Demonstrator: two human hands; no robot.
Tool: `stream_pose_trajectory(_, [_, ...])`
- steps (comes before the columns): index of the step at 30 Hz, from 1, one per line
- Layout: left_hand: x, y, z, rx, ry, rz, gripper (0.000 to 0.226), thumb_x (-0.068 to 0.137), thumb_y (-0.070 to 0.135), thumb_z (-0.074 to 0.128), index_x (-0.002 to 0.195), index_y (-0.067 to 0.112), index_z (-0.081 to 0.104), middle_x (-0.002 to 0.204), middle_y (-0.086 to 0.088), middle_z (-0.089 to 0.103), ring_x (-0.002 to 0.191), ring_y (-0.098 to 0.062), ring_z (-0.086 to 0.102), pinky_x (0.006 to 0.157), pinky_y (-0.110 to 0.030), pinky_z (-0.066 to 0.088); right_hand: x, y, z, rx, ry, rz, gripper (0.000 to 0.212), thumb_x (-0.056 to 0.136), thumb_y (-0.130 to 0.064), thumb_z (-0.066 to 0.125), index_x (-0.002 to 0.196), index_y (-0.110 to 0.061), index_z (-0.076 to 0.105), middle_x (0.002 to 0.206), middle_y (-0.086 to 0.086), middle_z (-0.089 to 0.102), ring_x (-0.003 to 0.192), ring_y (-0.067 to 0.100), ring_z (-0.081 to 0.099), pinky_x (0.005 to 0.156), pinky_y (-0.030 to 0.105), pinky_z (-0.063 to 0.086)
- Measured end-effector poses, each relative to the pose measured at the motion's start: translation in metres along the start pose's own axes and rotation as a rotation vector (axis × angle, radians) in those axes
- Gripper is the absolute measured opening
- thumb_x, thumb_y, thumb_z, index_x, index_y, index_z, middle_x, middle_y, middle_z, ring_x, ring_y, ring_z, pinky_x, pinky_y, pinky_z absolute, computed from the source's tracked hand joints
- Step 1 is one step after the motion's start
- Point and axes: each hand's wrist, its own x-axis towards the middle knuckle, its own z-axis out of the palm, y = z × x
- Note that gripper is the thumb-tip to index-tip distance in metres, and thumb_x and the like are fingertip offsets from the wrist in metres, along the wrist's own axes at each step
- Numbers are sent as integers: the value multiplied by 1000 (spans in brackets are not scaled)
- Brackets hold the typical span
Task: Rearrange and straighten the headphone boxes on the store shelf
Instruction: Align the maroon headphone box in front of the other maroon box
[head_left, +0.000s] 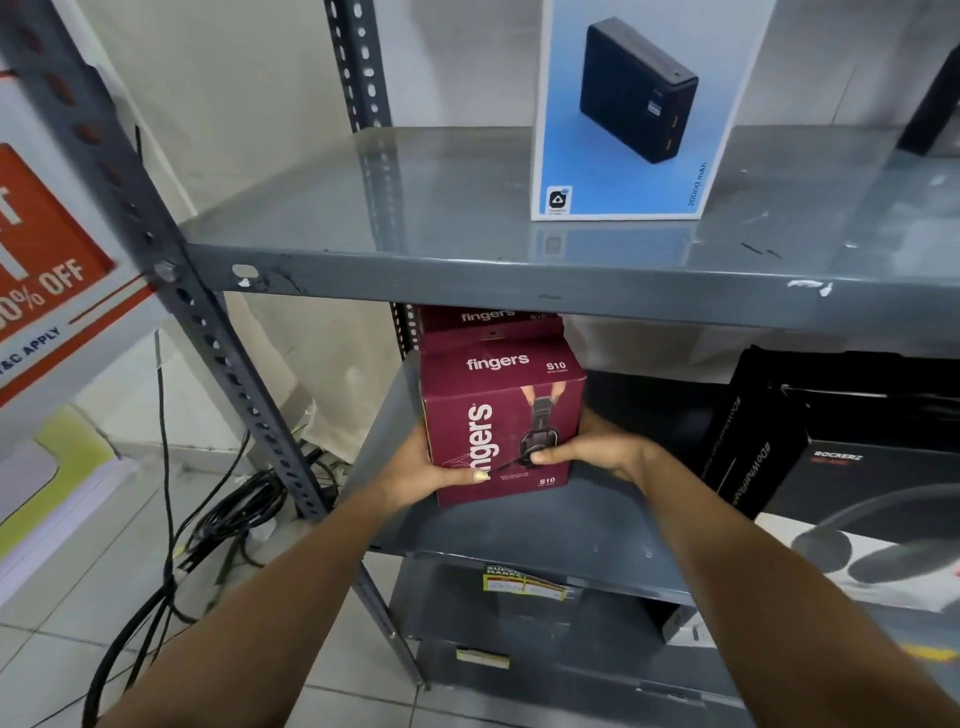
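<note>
Two bare forearms without sleeves, left hand with pale yellow thumbnail polish, right hand unadorned

Both hands hold a maroon "fingers" S10 headphone box on the middle grey metal shelf: the left hand grips its left side with the thumb on the front, and the right hand grips its right side. A second maroon "fingers" box stands directly behind it. To the right lie black headphone boxes, and on the upper shelf stands a blue power bank box.
</note>
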Motion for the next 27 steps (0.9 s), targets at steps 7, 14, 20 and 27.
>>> stream_pose_trajectory(7, [-14,7,29,19,-125,-48,100,55,29,97,139,27,44,122,11,67,110,-2,64,98,-27,52,-57,42,4,147,161,28,104,65,1,91,147,-25,33,120,-7,67,102,-2,64,67,8,53])
stream_pose_trajectory(14, [-21,16,45,95,-223,-88,96,51,35,98,133,28,51,116,12,70,108,-2,65,102,-32,50,-93,64,9,155,277,22,120,59,-17,98,154,-29,25,134,-3,65,121,12,63,104,34,51])
stream_pose_trajectory(20, [-26,21,56,140,-249,-85,104,46,45,98,137,28,49,119,12,69,111,-4,65,104,-34,50,-110,72,7,167,296,36,122,58,-24,98,155,-31,23,133,-6,66,120,8,63,111,41,47])
stream_pose_trajectory(27, [-34,27,63,149,-257,-85,91,58,34,96,136,28,49,118,14,68,108,0,63,97,-26,50,-118,70,4,137,277,30,117,60,-23,97,154,-28,27,131,-6,66,119,9,63,108,37,49])
